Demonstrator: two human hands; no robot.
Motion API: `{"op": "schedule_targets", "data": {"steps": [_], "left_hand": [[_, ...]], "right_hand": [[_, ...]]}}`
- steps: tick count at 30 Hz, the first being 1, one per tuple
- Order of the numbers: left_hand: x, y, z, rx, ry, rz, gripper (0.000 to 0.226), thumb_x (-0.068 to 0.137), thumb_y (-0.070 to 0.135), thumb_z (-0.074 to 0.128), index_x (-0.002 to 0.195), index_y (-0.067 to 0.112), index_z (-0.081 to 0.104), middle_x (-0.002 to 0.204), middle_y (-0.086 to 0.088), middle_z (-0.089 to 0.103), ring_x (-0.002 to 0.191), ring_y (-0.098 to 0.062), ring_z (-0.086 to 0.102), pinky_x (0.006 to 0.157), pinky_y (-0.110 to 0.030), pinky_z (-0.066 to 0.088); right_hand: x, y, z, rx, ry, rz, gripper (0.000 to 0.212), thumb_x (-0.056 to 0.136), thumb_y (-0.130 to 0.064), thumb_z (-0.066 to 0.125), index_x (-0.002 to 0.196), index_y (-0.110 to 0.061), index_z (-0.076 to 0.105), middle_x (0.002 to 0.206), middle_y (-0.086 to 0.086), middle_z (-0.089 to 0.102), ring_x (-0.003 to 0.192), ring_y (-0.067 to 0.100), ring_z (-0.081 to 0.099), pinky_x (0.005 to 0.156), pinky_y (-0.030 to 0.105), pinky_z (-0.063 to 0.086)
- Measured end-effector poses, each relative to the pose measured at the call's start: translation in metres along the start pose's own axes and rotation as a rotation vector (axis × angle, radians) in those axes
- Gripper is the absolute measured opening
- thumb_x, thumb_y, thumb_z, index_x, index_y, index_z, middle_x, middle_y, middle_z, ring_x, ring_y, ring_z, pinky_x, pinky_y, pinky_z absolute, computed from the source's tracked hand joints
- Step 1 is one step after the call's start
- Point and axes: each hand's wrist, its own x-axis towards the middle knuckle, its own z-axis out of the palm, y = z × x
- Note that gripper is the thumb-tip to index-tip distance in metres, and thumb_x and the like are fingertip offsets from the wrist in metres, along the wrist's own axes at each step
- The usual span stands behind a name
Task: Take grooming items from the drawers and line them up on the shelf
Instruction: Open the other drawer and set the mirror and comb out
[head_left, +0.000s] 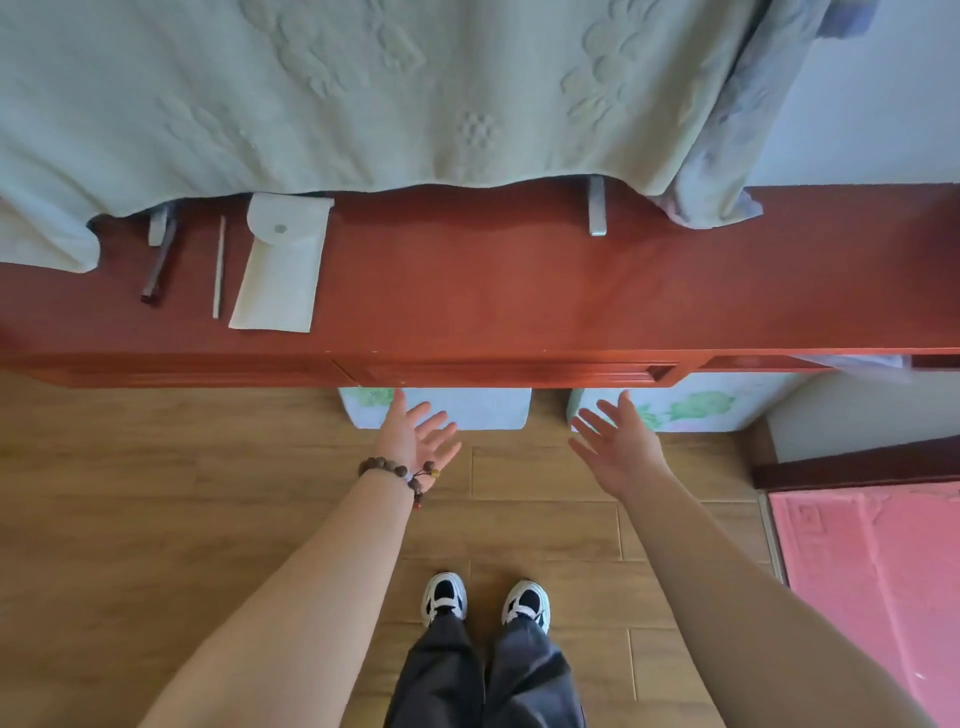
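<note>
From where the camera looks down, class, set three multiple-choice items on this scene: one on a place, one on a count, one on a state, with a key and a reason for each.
1. Where does the white pouch lie?
A. on the red shelf, left part
B. on the floor
C. in the right hand

2. How many slim sticks lie left of the pouch?
A. none
B. two
C. five

3. How are the left hand and right hand?
A. both clenched on tools
B. one holding the pouch
C. both open, holding nothing

Key:
1 A, the pouch rests flat on the red top near its left end.
2 B, a dark stick and a pale stick lie beside it.
3 C, the fingers are spread below the drawer front.
</note>
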Motion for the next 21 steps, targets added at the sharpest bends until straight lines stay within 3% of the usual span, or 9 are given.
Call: {"op": "schedule_targets", "data": {"steps": [5,11,16,19,21], "left_hand": [[0.044,0.001,0.009,-0.395,-0.091,-0.047,0.101,0.073,0.08,0.047,0.146,0.014,0.026,0.148,-0.017,0.033,0.132,-0.041,0.039,0.101,-0.061,0.037],[0.069,0.005,0.017,-0.56,-0.145,-0.011,0.132,0.052,0.087,0.059,0.15,0.011,0.014,0.154,-0.016,0.023,0.139,-0.04,0.028,0.103,-0.067,0.03],[0.065,0.0,0.02,-0.505,-0.096,0.008,0.116,0.051,0.089,0.057,0.131,0.007,0.04,0.141,-0.014,0.042,0.127,-0.036,0.045,0.094,-0.066,0.04],[0.061,-0.003,0.018,-0.492,-0.071,-0.009,0.121,0.047,0.089,0.06,0.136,0.011,0.037,0.141,-0.012,0.041,0.123,-0.037,0.048,0.089,-0.065,0.043],[0.056,-0.008,0.014,-0.503,-0.067,-0.036,0.121,0.049,0.088,0.059,0.139,0.012,0.035,0.142,-0.012,0.039,0.126,-0.036,0.046,0.095,-0.064,0.039]], "right_hand": [[0.043,-0.01,0.001,0.285,-0.026,0.036,0.075,0.089,-0.065,0.042,0.139,-0.009,0.039,0.137,0.016,0.048,0.126,0.031,0.049,0.104,0.052,0.038],[0.065,-0.014,0.002,0.538,-0.171,0.017,0.101,0.077,-0.077,0.046,0.146,-0.006,0.027,0.144,0.017,0.04,0.133,0.033,0.042,0.112,0.054,0.029],[0.065,-0.011,0.003,0.536,-0.196,0.012,0.099,0.073,-0.079,0.049,0.136,-0.003,0.04,0.13,0.016,0.053,0.122,0.033,0.052,0.11,0.052,0.033],[0.065,-0.008,-0.004,0.557,-0.198,0.025,0.1,0.069,-0.081,0.052,0.129,-0.002,0.045,0.13,0.015,0.053,0.121,0.033,0.052,0.11,0.051,0.033],[0.063,-0.004,-0.01,0.554,-0.175,0.036,0.104,0.067,-0.083,0.053,0.132,-0.002,0.042,0.135,0.016,0.05,0.124,0.033,0.05,0.112,0.051,0.03]]}}
